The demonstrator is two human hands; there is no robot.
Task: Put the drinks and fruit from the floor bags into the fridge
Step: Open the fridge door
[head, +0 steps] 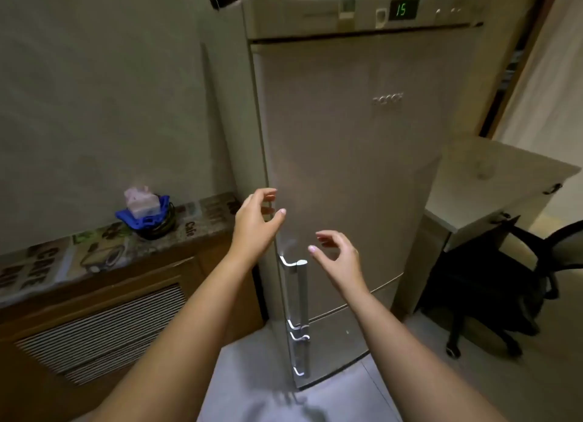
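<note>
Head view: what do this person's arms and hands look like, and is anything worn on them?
Both forearms are bare, with no sleeves, gloves, watch or rings showing. The left hand and right hand have short nails with a pale, light-coloured polish.

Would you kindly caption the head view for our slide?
Both empty hands, left hand and right hand, reach toward the closed fridge.

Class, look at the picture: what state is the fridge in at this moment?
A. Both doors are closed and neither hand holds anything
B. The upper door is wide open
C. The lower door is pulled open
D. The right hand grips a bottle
A: both doors of the fridge sit flush, and the left hand and right hand hover empty near the upper handle.
</note>
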